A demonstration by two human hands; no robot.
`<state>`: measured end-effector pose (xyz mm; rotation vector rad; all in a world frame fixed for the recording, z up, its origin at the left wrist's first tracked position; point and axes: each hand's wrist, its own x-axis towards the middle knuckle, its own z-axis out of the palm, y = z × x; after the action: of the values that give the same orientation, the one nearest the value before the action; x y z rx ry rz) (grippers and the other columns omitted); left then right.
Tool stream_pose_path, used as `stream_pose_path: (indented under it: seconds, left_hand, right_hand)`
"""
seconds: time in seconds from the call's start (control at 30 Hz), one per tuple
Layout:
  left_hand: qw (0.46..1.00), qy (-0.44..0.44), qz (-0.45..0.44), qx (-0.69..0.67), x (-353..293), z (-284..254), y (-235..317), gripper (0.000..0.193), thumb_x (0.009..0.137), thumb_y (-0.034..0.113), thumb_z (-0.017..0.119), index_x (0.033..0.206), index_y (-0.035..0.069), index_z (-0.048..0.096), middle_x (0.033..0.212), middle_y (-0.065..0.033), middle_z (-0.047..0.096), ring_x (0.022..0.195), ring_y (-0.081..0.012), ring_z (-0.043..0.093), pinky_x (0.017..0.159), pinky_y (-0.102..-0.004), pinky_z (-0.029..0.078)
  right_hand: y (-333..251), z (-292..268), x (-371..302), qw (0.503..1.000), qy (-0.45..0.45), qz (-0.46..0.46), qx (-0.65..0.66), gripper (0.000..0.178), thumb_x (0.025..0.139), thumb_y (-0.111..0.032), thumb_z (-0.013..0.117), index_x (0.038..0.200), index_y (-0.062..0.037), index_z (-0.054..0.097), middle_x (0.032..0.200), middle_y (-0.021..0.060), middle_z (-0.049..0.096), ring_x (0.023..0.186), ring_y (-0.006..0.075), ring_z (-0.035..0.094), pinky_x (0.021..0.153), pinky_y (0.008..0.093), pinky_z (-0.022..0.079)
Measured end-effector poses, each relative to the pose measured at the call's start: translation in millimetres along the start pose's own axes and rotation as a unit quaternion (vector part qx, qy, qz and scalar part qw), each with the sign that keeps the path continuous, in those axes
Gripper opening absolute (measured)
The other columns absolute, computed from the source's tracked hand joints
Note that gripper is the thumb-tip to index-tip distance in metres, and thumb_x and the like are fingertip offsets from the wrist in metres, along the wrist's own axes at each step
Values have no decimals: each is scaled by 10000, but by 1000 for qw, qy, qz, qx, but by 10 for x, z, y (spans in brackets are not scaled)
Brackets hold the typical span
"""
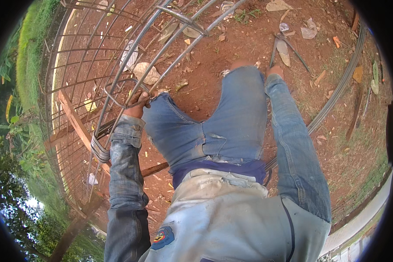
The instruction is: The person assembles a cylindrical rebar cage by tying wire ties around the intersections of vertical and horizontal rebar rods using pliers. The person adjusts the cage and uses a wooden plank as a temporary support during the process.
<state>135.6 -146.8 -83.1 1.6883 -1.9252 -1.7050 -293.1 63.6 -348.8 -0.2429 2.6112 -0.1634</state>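
My left hand [136,105] is closed around a bent wire stirrup [118,104] at the side of a long rebar cage [150,72]. The cage's steel bars run from beside my left forearm up to the top of the view, with another stirrup [179,15] across them. Bunched stirrups [99,150] hang on the bars nearer my left sleeve. Beyond my right knee, my right hand [275,70] grips one handle of long-handled pincers [274,51]. Their two handles are spread, and a dry leaf [283,53] shows between them. My right fingers are partly hidden by the sleeve.
A mesh of thin rods [81,56] stands at left, with a wooden plank [76,118] among it. Long steel rods [336,98] lie on the right. Dry leaves and plastic scraps [309,29] litter the red soil [196,98]. Green plants [28,65] grow at far left.
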Motion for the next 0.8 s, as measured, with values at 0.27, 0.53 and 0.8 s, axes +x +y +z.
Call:
stream_pose_path:
  seconds: [0.27, 0.53, 0.8]
  left_hand:
    - [1000, 12, 9, 9, 51, 70, 53, 335, 869, 361, 570, 893, 33, 635, 654, -12, 545, 610, -121, 499, 584, -276, 393]
    - [990, 45, 32, 130, 206, 79, -42, 400, 874, 402, 527, 869, 23, 654, 672, -58, 594, 588, -152, 533, 553, -312, 413]
    - [987, 77, 24, 135, 109, 150, 113, 402, 855, 422, 522, 1012, 69, 636, 684, -83, 602, 615, -180, 560, 590, -341, 440]
  right_hand:
    - [326, -600, 427, 999, 17, 37, 33, 442, 767, -361, 585, 1051, -23, 595, 1030, 231, 611, 1006, 377, 573, 840, 428, 469]
    - [1630, -2570, -939, 956, 149, -247, -55, 391, 759, -441, 657, 834, -58, 659, 662, 102, 609, 593, 263, 581, 574, 361, 439]
    - [968, -2183, -2252, 869, -160, -443, 153, 211, 754, -166, 640, 771, 26, 553, 901, 113, 555, 783, 208, 525, 678, 334, 418]
